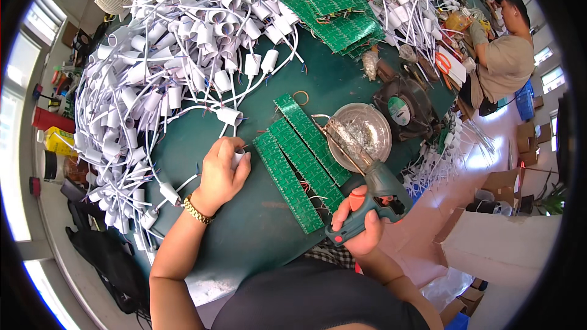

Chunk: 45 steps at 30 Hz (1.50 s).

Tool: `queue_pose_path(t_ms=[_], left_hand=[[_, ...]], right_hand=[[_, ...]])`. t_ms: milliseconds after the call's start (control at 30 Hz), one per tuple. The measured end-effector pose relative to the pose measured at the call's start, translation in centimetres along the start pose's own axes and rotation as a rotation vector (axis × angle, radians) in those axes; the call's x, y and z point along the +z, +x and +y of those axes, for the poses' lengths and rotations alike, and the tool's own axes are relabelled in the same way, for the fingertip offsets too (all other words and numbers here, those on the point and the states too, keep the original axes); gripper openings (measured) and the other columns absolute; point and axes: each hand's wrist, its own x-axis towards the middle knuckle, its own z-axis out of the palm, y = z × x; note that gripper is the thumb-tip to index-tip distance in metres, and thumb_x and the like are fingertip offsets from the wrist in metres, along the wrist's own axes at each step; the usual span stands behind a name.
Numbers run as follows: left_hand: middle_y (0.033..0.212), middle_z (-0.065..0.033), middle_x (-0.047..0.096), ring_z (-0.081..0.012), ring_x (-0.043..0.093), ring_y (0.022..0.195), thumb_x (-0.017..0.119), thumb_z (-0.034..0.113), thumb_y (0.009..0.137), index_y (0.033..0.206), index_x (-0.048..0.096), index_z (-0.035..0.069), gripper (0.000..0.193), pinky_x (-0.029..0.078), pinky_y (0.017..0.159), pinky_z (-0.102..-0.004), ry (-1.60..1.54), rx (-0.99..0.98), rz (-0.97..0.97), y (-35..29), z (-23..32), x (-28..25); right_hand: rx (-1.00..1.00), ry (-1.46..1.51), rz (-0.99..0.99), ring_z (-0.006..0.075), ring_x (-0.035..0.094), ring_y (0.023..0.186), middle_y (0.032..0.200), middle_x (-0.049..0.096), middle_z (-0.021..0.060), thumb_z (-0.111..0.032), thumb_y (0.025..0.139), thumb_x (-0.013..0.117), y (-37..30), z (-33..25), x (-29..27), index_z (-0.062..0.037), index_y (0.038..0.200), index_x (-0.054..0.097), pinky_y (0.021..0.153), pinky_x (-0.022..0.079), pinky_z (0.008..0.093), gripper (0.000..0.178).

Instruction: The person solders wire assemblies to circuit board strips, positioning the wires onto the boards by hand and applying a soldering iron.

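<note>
My left hand (221, 170) is closed round a white cup-shaped lamp holder (237, 159), just left of the circuit boards. My right hand (365, 235) grips the dark green handle of a soldering gun (385, 184) with an orange trigger. The gun's metal nose points away to the upper left, over a round clear dish (380, 127) of silvery, glinting material; whether it touches the dish I cannot tell. Between my hands, long green circuit board strips (306, 168) lie side by side, slanting down to the right. Thin wires show in the gap near their lower ends.
Many white lamp holders with cables (177, 49) are heaped at left. Stacked green boards (333, 6) lie at the back. A dark fan (403, 110) stands right of the dish, orange scissors (443, 61) beyond. Another person (504, 55) sits at far right. The green table's edge (257, 256) is near me.
</note>
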Motion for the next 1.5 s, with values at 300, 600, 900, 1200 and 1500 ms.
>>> queue_pose_path(t_ms=[300, 600, 900, 1200, 1500], left_hand=[[0.094, -0.0073, 0.052, -0.0255, 0.052, 0.087, 0.069, -0.001, 0.065, 0.075, 0.063, 0.006, 0.014, 0.042, 0.079, -0.0359, 0.149, -0.030, 0.147, 1.3, 0.6, 0.9], [0.087, -0.0001, 0.065, -0.0244, 0.054, 0.100, 0.071, 0.004, 0.064, 0.068, 0.066, 0.007, 0.007, 0.035, 0.092, -0.0410, 0.079, -0.321, 0.066, 2.0, 0.1, 1.4], [0.088, -0.0001, 0.066, -0.0259, 0.054, 0.103, 0.071, 0.003, 0.066, 0.068, 0.065, 0.006, 0.007, 0.036, 0.095, -0.0401, 0.115, -0.304, 0.055, 1.9, 0.1, 1.2], [0.083, 0.0013, 0.066, -0.0240, 0.055, 0.098, 0.070, 0.003, 0.064, 0.065, 0.065, 0.007, 0.007, 0.033, 0.093, -0.0401, 0.039, -0.315, 0.111, 1.8, -0.2, 1.4], [0.085, 0.0013, 0.066, -0.0231, 0.055, 0.098, 0.070, 0.002, 0.065, 0.066, 0.065, 0.007, 0.007, 0.036, 0.095, -0.0373, 0.048, -0.327, 0.083, 1.9, -0.2, 1.4]], right_hand=[[0.084, -0.060, -0.081, 0.0218, 0.056, 0.055, 0.074, 0.055, 0.0165, -0.041, 0.091, 0.051, 2.6, 0.3, 0.9, -0.0011, 0.120, 0.040, 0.053, 0.048, 0.0324, 0.051], [0.211, -0.093, -0.106, 0.0224, 0.057, 0.056, 0.076, 0.055, 0.0162, -0.042, 0.092, 0.054, 3.3, 0.0, 1.2, -0.0018, 0.121, 0.040, 0.052, 0.049, 0.0314, 0.052], [0.316, -0.304, -0.218, 0.0167, 0.060, 0.069, 0.081, 0.062, 0.0061, -0.025, 0.086, 0.066, 2.9, -0.8, 1.0, -0.0033, 0.103, 0.058, 0.061, 0.049, 0.0327, 0.029], [0.283, -0.659, -0.346, 0.0176, 0.063, 0.068, 0.079, 0.064, 0.0093, -0.017, 0.081, 0.064, 2.7, -0.5, 0.9, -0.0016, 0.099, 0.059, 0.061, 0.050, 0.0306, 0.024], [0.359, -0.595, -0.328, 0.0169, 0.058, 0.071, 0.080, 0.060, 0.0102, -0.032, 0.089, 0.059, 3.3, -0.8, 1.4, -0.0007, 0.107, 0.055, 0.063, 0.047, 0.0311, 0.036]])
